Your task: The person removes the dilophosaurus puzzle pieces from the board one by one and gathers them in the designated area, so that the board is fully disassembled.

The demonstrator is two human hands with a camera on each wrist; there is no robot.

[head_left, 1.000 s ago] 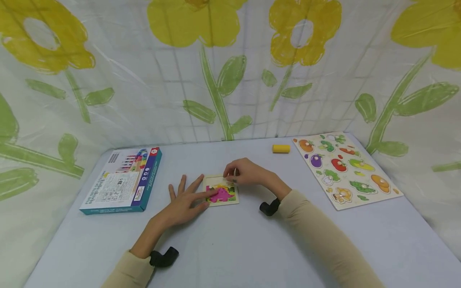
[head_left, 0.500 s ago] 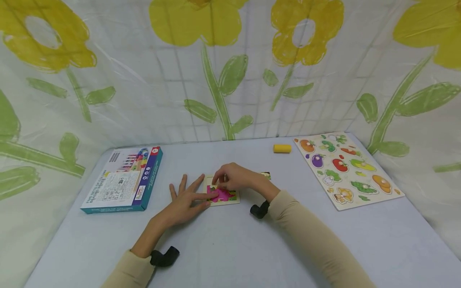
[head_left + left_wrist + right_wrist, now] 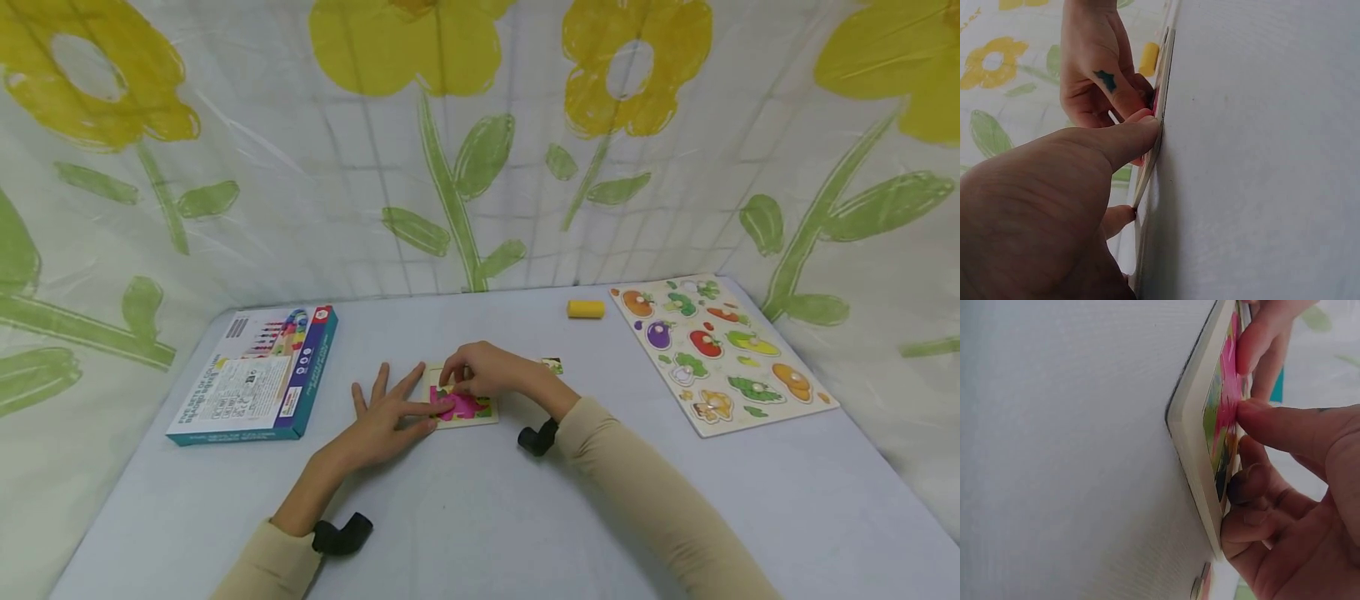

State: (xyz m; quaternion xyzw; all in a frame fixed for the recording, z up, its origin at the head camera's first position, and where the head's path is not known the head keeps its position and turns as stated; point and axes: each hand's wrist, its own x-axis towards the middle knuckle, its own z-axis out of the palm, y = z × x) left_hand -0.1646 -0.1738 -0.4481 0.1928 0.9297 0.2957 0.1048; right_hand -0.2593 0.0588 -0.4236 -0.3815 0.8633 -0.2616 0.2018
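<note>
A small wooden puzzle board point(image 3: 468, 426) with a pink dinosaur picture lies on the table between the hands. My left hand point(image 3: 382, 427) has its fingers spread; the index fingertip rests on the pink picture and the thumb touches the board's near edge. In the left wrist view, the left thumb point(image 3: 1132, 134) lies against the board's side. My right hand point(image 3: 486, 369) reaches over the board from the right, fingers bent, pinching a small green puzzle piece point(image 3: 442, 391) mostly hidden under them. In the right wrist view, the right thumb point(image 3: 1260, 419) touches the pink surface.
A loose puzzle piece point(image 3: 552, 365) lies right of the board, partly behind the right forearm. A yellow cylinder point(image 3: 586, 309) stands farther back. At right is a vegetable peg board point(image 3: 723, 354); at left, a flat teal-edged box point(image 3: 255, 375). A flowered curtain point(image 3: 337, 233) hangs behind.
My right hand has moved left across the board from its upper right corner, showing the loose piece on the right. Over the last half second it barely moves. The left hand stays put.
</note>
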